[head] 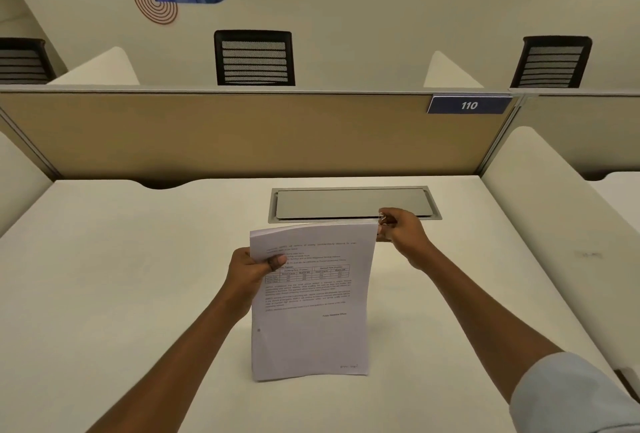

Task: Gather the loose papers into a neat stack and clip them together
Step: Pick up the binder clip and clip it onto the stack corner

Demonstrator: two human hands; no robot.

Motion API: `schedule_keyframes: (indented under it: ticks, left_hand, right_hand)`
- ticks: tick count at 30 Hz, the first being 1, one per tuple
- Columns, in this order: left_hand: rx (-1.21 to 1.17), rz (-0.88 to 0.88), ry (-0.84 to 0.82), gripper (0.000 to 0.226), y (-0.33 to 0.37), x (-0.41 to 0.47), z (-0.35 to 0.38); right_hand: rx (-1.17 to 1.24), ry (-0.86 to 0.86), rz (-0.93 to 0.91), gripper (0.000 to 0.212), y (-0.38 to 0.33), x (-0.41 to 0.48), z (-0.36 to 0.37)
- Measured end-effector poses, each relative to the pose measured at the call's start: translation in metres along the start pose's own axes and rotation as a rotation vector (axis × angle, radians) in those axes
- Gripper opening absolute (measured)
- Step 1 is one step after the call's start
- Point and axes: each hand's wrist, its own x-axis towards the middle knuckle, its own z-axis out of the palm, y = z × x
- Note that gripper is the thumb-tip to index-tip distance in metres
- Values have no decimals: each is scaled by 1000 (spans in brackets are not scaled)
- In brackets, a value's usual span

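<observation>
We find the papers (pixel 311 297) gathered into one stack and held upright over the middle of the desk (pixel 114 294), nearer its front edge than its back. The bottom edge of the stack sits at or just above the desk surface — we cannot tell whether it touches. The printed face, with text and a small table, is turned toward us.

The left hand (pixel 254 271) is closed on the stack's left edge, thumb pressed flat on the front sheet and fingers behind it.

The right hand (pixel 401 230) is at the stack's top right corner, fingers pinched together on a small shiny clip (pixel 382 218) that meets the corner. We cannot tell whether the clip is seated over the sheets or only against them. The top edge of the stack curves slightly between the two hands.

Behind the stack, toward the back edge of the desk, a grey cable hatch (pixel 353 204) lies flush and shut; the right hand overlaps its front rim in view. A tan partition (pixel 225 134) stands along the back edge, carrying a blue plate marked 110 (pixel 469 105) near its right end. A pale sleeve (pixel 571 394) shows on the right arm — lower right corner of view.
</observation>
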Motion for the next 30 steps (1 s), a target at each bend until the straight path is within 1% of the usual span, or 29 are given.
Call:
schedule_keyframes:
  ticks: [6, 9, 12, 15, 19, 24, 30]
  left_hand:
    - [-22, 19, -4, 17, 3, -10, -2]
    - [-27, 27, -9, 16, 6, -15, -2]
    - [-31, 37, -19, 16, 8, -18, -2]
    - [-27, 47, -27, 17, 9, -21, -1]
    - [-27, 56, -40, 16, 10, -25, -2]
    - [-20, 73, -47, 24, 10, -29, -5]
    - [6, 98, -62, 29, 8, -31, -5]
  right_hand:
    - [109, 28, -87, 34, -38, -19, -5]
    - [205, 44, -126, 34, -56, -28, -11]
    - [234, 68, -193, 37, -79, -41, -17]
    - [156, 45, -294, 38, -105, -56, -18]
    - [-52, -28, -425, 36, -137, -78, -8]
    - [-235, -159, -500, 39, -166, -106, 23]
    - [-356, -219, -545, 38, -172, -124, 64]
